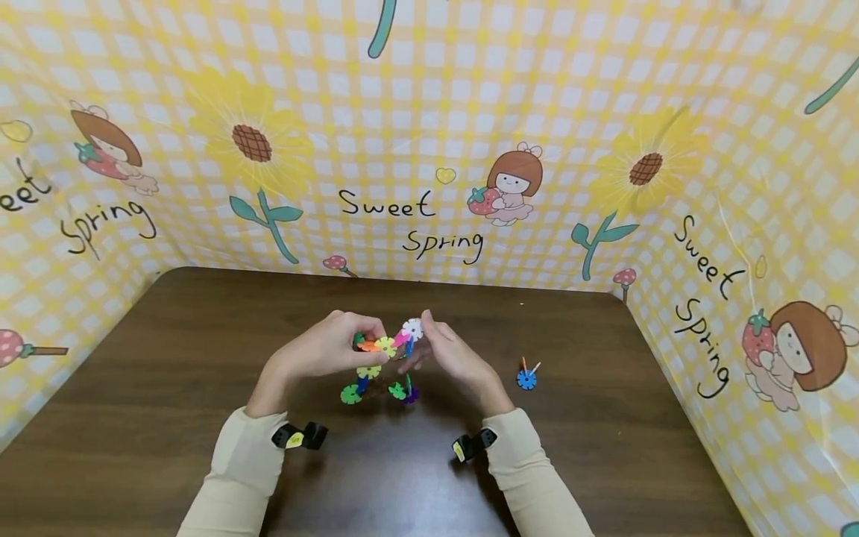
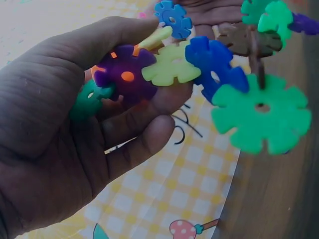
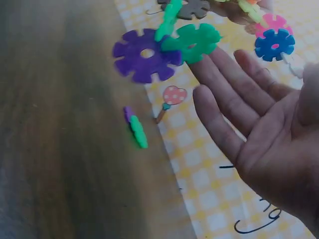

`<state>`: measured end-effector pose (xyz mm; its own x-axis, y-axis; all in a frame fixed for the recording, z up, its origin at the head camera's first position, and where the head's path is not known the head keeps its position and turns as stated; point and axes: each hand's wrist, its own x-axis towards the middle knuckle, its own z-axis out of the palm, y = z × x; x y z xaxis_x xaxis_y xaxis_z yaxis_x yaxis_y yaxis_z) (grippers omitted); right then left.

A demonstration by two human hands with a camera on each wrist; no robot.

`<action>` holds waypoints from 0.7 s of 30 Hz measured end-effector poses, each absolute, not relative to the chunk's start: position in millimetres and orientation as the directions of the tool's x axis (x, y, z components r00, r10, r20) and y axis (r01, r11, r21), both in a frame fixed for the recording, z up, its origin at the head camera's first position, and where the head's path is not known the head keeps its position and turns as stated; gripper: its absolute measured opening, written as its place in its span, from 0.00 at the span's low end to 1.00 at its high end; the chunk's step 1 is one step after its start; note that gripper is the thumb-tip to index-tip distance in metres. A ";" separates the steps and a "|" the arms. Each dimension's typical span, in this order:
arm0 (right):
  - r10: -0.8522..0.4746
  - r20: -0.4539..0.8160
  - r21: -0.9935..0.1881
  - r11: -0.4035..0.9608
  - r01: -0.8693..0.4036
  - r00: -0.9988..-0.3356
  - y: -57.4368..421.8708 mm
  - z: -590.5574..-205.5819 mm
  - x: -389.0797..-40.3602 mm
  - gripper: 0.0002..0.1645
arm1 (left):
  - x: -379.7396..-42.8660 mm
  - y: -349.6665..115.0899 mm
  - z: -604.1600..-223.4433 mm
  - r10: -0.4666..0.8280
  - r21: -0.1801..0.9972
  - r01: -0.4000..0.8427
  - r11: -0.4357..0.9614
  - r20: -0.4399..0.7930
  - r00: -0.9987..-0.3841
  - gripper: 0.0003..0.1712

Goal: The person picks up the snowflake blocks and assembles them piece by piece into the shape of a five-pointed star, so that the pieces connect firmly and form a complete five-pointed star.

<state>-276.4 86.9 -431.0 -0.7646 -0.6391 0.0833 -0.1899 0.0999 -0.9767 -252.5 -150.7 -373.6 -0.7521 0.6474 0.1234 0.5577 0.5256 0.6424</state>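
Note:
A linked chain of notched plastic snowflake discs is held up over the table. My left hand (image 1: 327, 347) grips it, thumb on one side and fingers behind, around a purple disc (image 2: 127, 74) and a yellow disc (image 2: 172, 64). A blue disc (image 2: 214, 69), a brown disc (image 2: 237, 41) and a large green disc (image 2: 261, 114) hang beyond the fingers. My right hand (image 1: 459, 356) is beside the other end, fingers extended, its thumb right at a white disc (image 1: 412, 329). Near its fingertips hang a purple disc (image 3: 144, 55) and a green disc (image 3: 194, 42).
On the brown table (image 1: 550, 462), to the right, sits a blue disc (image 1: 526, 380) with orange and cream pieces standing in it. A narrow purple-and-green piece (image 3: 137, 129) shows in the right wrist view. Yellow checked cloth (image 1: 403, 149) rises along the back and sides.

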 end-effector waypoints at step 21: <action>-0.640 -0.036 -0.431 0.703 -0.566 -0.767 62.9 -464.3 -270.3 0.24 | -249.3 -162.1 -368.4 0.684 0.661 0.562 0.498 0.099 -0.722 0.07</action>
